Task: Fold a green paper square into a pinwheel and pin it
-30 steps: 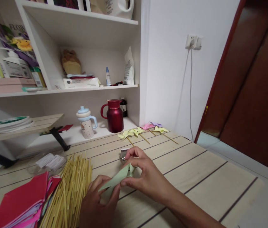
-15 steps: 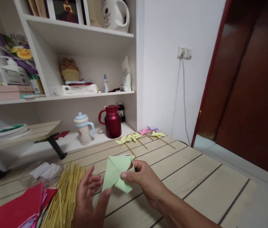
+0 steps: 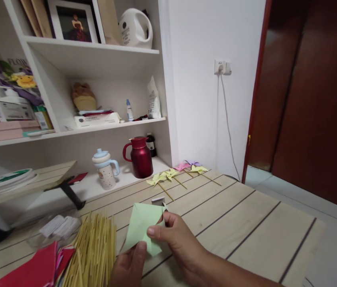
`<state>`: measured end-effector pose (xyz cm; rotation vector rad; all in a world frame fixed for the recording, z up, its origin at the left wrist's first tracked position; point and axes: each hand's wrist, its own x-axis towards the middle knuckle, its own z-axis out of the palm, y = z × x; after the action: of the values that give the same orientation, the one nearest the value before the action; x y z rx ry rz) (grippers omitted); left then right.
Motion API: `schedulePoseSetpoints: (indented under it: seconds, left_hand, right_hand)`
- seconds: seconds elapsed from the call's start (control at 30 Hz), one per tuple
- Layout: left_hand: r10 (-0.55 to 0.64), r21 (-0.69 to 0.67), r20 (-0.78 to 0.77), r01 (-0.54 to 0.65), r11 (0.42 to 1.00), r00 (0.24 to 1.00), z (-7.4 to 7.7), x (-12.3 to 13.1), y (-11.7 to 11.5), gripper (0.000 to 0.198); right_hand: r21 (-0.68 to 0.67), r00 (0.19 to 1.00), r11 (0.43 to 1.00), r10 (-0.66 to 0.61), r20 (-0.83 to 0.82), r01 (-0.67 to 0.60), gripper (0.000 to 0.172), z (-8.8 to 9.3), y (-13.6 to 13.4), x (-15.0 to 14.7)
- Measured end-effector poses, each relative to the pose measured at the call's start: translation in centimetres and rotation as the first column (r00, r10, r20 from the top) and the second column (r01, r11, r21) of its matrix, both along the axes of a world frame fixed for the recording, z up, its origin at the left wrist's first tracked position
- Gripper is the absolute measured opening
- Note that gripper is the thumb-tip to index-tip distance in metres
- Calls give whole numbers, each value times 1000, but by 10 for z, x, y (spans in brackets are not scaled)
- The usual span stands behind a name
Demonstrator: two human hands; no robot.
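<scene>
Both of my hands hold a folded light green paper (image 3: 140,227) just above the wooden table (image 3: 246,223). My right hand (image 3: 176,237) pinches its right side, thumb on top. Lower down, my left hand (image 3: 129,267) grips the paper's bottom edge with the thumb pressed on it. A bundle of thin bamboo sticks (image 3: 92,251) lies right beside my left hand. A small metal clip (image 3: 158,200) sits on the table just behind the paper.
Red and pink paper sheets (image 3: 33,269) lie at the lower left. Several finished paper pinwheels (image 3: 176,173) on sticks rest at the table's far edge. A red jug (image 3: 140,157) and a spouted cup (image 3: 106,169) stand on the low shelf behind. Floor and a dark red door are to the right.
The green paper went from a narrow flat fold to an opened, upright shape. My left hand let go, spread, then took hold of the paper's bottom edge again. The view tilted upward.
</scene>
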<state>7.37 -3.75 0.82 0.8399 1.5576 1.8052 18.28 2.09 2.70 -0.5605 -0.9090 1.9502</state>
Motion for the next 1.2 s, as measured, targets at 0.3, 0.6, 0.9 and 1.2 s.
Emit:
schedulePoseSetpoints:
  seconds: [0.3, 0.6, 0.9, 1.2]
  left_hand:
    - [-82, -33, 20, 83, 996, 996, 2, -4, 0, 25]
    - [-178, -118, 31, 181, 976, 983, 3, -19, -1, 25]
    - [-12, -216, -128, -16, 976, 992, 5, -12, -6, 25]
    - [-57, -246, -75, 37, 968, 996, 7, -10, -6, 35]
  right_hand:
    - [32, 1000, 999, 3, 0, -3, 27, -1, -4, 0]
    - [36, 999, 999, 27, -33, -25, 27, -3, -4, 1]
    - [19, 997, 998, 53, -53, -52, 38, -4, -4, 3]
    - [18, 999, 999, 38, -39, -37, 41, 1, -4, 4]
